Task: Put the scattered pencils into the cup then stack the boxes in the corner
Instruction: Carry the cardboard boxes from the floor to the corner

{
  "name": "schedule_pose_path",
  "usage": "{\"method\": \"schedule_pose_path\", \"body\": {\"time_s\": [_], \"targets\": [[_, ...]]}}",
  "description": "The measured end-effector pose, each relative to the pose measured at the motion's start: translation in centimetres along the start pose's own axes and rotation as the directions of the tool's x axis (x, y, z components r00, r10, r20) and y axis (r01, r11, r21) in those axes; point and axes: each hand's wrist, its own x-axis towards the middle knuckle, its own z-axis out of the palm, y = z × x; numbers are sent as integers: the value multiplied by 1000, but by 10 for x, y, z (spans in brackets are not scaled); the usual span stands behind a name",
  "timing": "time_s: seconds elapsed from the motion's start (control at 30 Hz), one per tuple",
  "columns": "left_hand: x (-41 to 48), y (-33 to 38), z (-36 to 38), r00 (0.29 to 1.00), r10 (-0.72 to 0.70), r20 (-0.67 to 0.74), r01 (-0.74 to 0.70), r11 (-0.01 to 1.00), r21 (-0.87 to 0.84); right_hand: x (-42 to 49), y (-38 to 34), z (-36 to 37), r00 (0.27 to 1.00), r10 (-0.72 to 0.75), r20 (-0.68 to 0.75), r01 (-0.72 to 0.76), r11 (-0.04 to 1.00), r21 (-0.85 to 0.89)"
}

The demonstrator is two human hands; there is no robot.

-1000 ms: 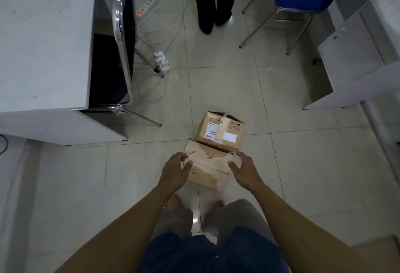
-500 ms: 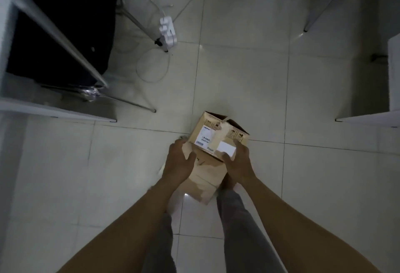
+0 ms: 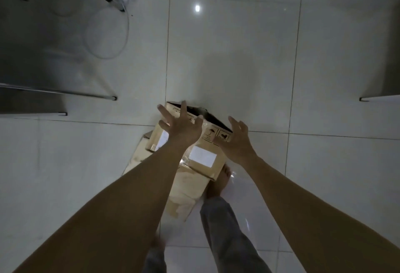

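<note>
**Boxes stacked on tiled floor, hands spread above**

While both hands hover at frame centre, a small box sits on a flatter box on the floor. Its far end gapes open; whatever is inside is lost in shadow. The left forearm hides part of both boxes. Left hand and right hand spread their fingers wide, gripping nothing.
</note>
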Motion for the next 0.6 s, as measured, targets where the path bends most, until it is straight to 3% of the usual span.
{"method": "schedule_pose_path", "body": {"time_s": [0.1,0.27,0.4,0.6], "targets": [[16,-5,12,999,33,1,-33,995,99,13,6,10,1000,8,27,-10,998,69],[24,-8,23,995,-19,-97,9,994,-104,10,4,24,995,-45,-86,53,995,87],[22,-26,23,981,-32,-192,10,993,-116,-14,-7,36,993,-92,-71,96,993,63],[3,-56,22,964,-80,-254,8,962,-272,-48,-3,67,985,-149,-89,146,989,-31]]}}
